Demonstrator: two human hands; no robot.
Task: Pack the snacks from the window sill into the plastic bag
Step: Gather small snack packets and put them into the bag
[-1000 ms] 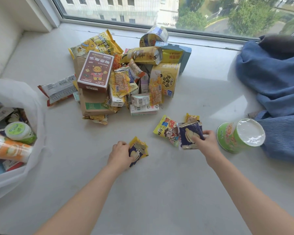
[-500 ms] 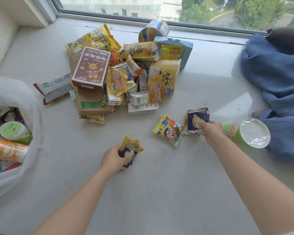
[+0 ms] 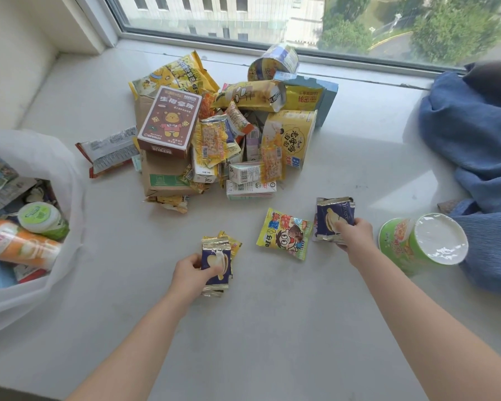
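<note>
L hand (image 3: 190, 274) w/ blue pkt (image 3: 216, 263), R hand (image 3: 355, 237) prob same

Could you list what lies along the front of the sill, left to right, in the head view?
Plastic bag → left hand holding navy packets → yellow cartoon packet → right hand holding a navy packet → green cup.

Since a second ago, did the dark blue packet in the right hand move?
Yes. The dark blue foil packet in the right hand went up and right, off the yellow cartoon-face packet that it overlapped.
</note>
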